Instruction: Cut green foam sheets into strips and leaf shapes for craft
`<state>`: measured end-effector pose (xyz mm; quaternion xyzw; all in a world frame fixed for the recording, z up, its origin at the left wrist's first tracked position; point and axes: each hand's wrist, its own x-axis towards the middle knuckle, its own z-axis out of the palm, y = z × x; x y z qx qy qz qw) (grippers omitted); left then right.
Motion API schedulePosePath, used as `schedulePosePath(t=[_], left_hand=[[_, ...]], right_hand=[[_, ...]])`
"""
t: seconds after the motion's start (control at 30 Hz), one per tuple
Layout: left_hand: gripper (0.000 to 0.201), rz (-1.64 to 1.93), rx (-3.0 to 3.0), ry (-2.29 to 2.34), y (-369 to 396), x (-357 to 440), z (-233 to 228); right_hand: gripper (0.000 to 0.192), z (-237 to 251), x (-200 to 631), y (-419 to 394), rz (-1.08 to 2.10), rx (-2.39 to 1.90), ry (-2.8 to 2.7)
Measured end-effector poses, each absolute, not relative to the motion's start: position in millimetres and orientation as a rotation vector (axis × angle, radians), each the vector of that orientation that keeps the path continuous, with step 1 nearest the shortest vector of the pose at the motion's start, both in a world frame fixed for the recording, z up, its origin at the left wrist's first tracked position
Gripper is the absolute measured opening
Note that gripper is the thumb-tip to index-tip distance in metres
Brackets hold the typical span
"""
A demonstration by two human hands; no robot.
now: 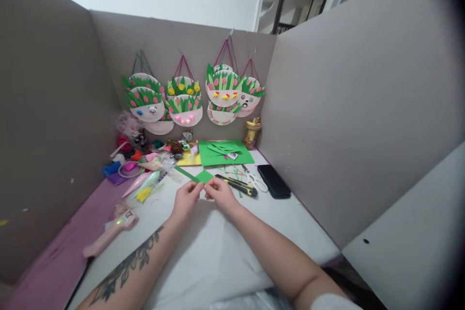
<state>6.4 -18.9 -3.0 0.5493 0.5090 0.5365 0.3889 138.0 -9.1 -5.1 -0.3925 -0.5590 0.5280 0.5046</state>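
my green strip (196, 175): matt paper | phone (273, 180): glossy black | my table (290, 218): smooth matt white | cutter (238, 185): plastic

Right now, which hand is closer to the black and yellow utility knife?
Right. The right hand sits just left of the utility knife, almost beside its handle, pinching the green paper piece. The left hand is farther left, beyond the right.

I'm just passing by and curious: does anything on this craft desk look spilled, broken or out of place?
Nothing looks damaged. Thin green paper scraps lie scattered on the table by the scissors and utility knife, and craft supplies sit heaped at the left. Both hands, left hand and right hand, pinch a green paper piece.
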Motion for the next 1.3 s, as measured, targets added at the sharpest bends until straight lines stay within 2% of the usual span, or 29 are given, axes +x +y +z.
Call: schedulePosePath(t=[0.13,0.23,0.33,0.47,0.73,0.87,1.03,1.13,1.23,1.3], left_hand=[[0.038,1.517,1.157,1.224,-15,-5,7],[0.038,1.563,0.968,1.2,-8,-18,13],[0.04,1.547,0.834,1.175,-3,-22,10],[0.042,1.478,0.808,1.156,-5,-15,2],[0.044,1.433,0.841,1.17,-9,-11,4],[0.044,1.445,0.821,1.182,-8,-13,3],[0.047,1.481,0.793,1.221,-7,-14,4],[0.045,1.475,0.811,1.233,-7,-14,4],[0.042,1.487,0.844,1.226,-7,-15,5],[0.041,1.499,0.855,1.225,-7,-18,9]], right_hand=[[0.022,11,172,-3,0.921,-1.16,-1.525],[0.021,25,224,4,0.307,-1.685,-1.587],[0.018,28,269,9,0.133,-2.224,-1.664],[0.028,19,291,15,0.211,-2.477,-1.824],[0.05,18,279,20,0.239,-2.456,-1.861],[0.044,25,287,14,0.177,-2.425,-1.781],[0.026,35,316,-3,0.222,-2.167,-1.649],[0.027,38,315,-4,0.444,-1.696,-1.381],[0.038,36,284,-1,0.887,-1.244,-1.239],[0.038,31,252,-3,1.126,-1.097,-1.281]])
